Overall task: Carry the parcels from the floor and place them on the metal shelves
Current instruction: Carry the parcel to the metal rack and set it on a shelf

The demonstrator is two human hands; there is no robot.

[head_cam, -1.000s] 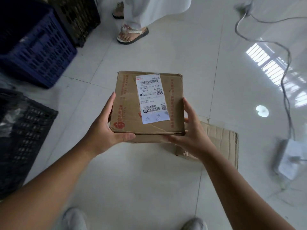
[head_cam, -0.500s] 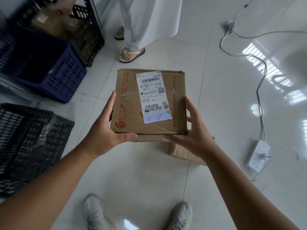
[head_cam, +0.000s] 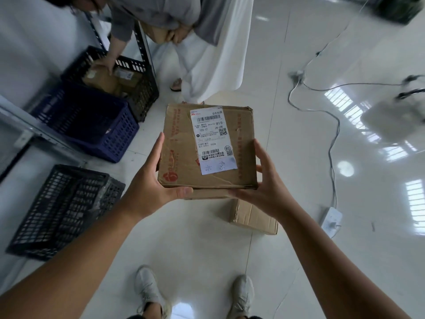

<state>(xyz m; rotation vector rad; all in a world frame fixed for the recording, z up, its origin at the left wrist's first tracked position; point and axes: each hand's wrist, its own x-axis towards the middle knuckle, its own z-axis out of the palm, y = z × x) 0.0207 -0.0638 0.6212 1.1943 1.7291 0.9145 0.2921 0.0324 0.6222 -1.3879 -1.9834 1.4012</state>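
While both hands carry it, the parcel (head_cam: 208, 146) stays level above the floor (head_cam: 195, 245): left hand (head_cam: 149, 189) and right hand (head_cam: 264, 189) press flat fingers on opposite sides, thumbs at the near edge.

3 crates (head_cam: 108, 125), 3 parcels (head_cam: 184, 146), 2 hands (head_cam: 147, 189), 1 pwr strip (head_cam: 331, 221)

Both bare arms extend forward, elbows slightly bent. Left hand (head_cam: 149, 189) clasps the parcel (head_cam: 181, 143) at its left edge, thumb across the near corner. Right hand (head_cam: 264, 189) clasps the right edge, fingers underneath, palm inward.
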